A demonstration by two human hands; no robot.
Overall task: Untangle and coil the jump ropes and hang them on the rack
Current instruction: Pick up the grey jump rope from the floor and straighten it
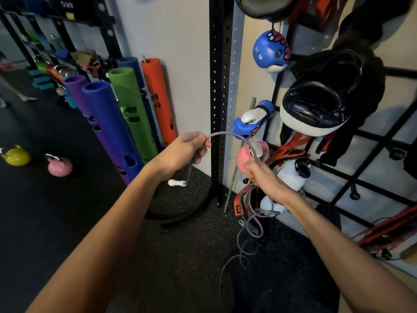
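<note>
Hidden or unclear: we could not trace where the grey jump rope (230,134) ended; its loose coils below our right hand (256,171) blurred against the speckled floor (176,256), and we could not tell whether one rope or several hung there. The top of the wall rack (352,184) was cut off by the frame edge, as were both our upper arms. Dark gear high on the rack was too shadowed to name.

Grip, left: our left hand (188,150) was closed around the rope, fingers curled over it, the thumb side pinching it at the top. A short length dropped below this hand to a white handle (177,183) hanging above a black weight plate (178,199) on the floor.

Grip, right: our right hand was clenched on the rope and on a bundle of strands beneath it.

Position of rope: it arched between the two hands, in front of the black perforated upright (220,98) and a pink boxing glove (246,158). From the right hand the tangle fell just beside the rack's lower corner, ending in loops near the floor.

Nearby: blue boxing gloves (269,49) on the rack; foam rollers (133,114) leaning on the wall to the left; a pink kettlebell (59,167) and a yellow kettlebell (16,155) well apart on the floor.
</note>
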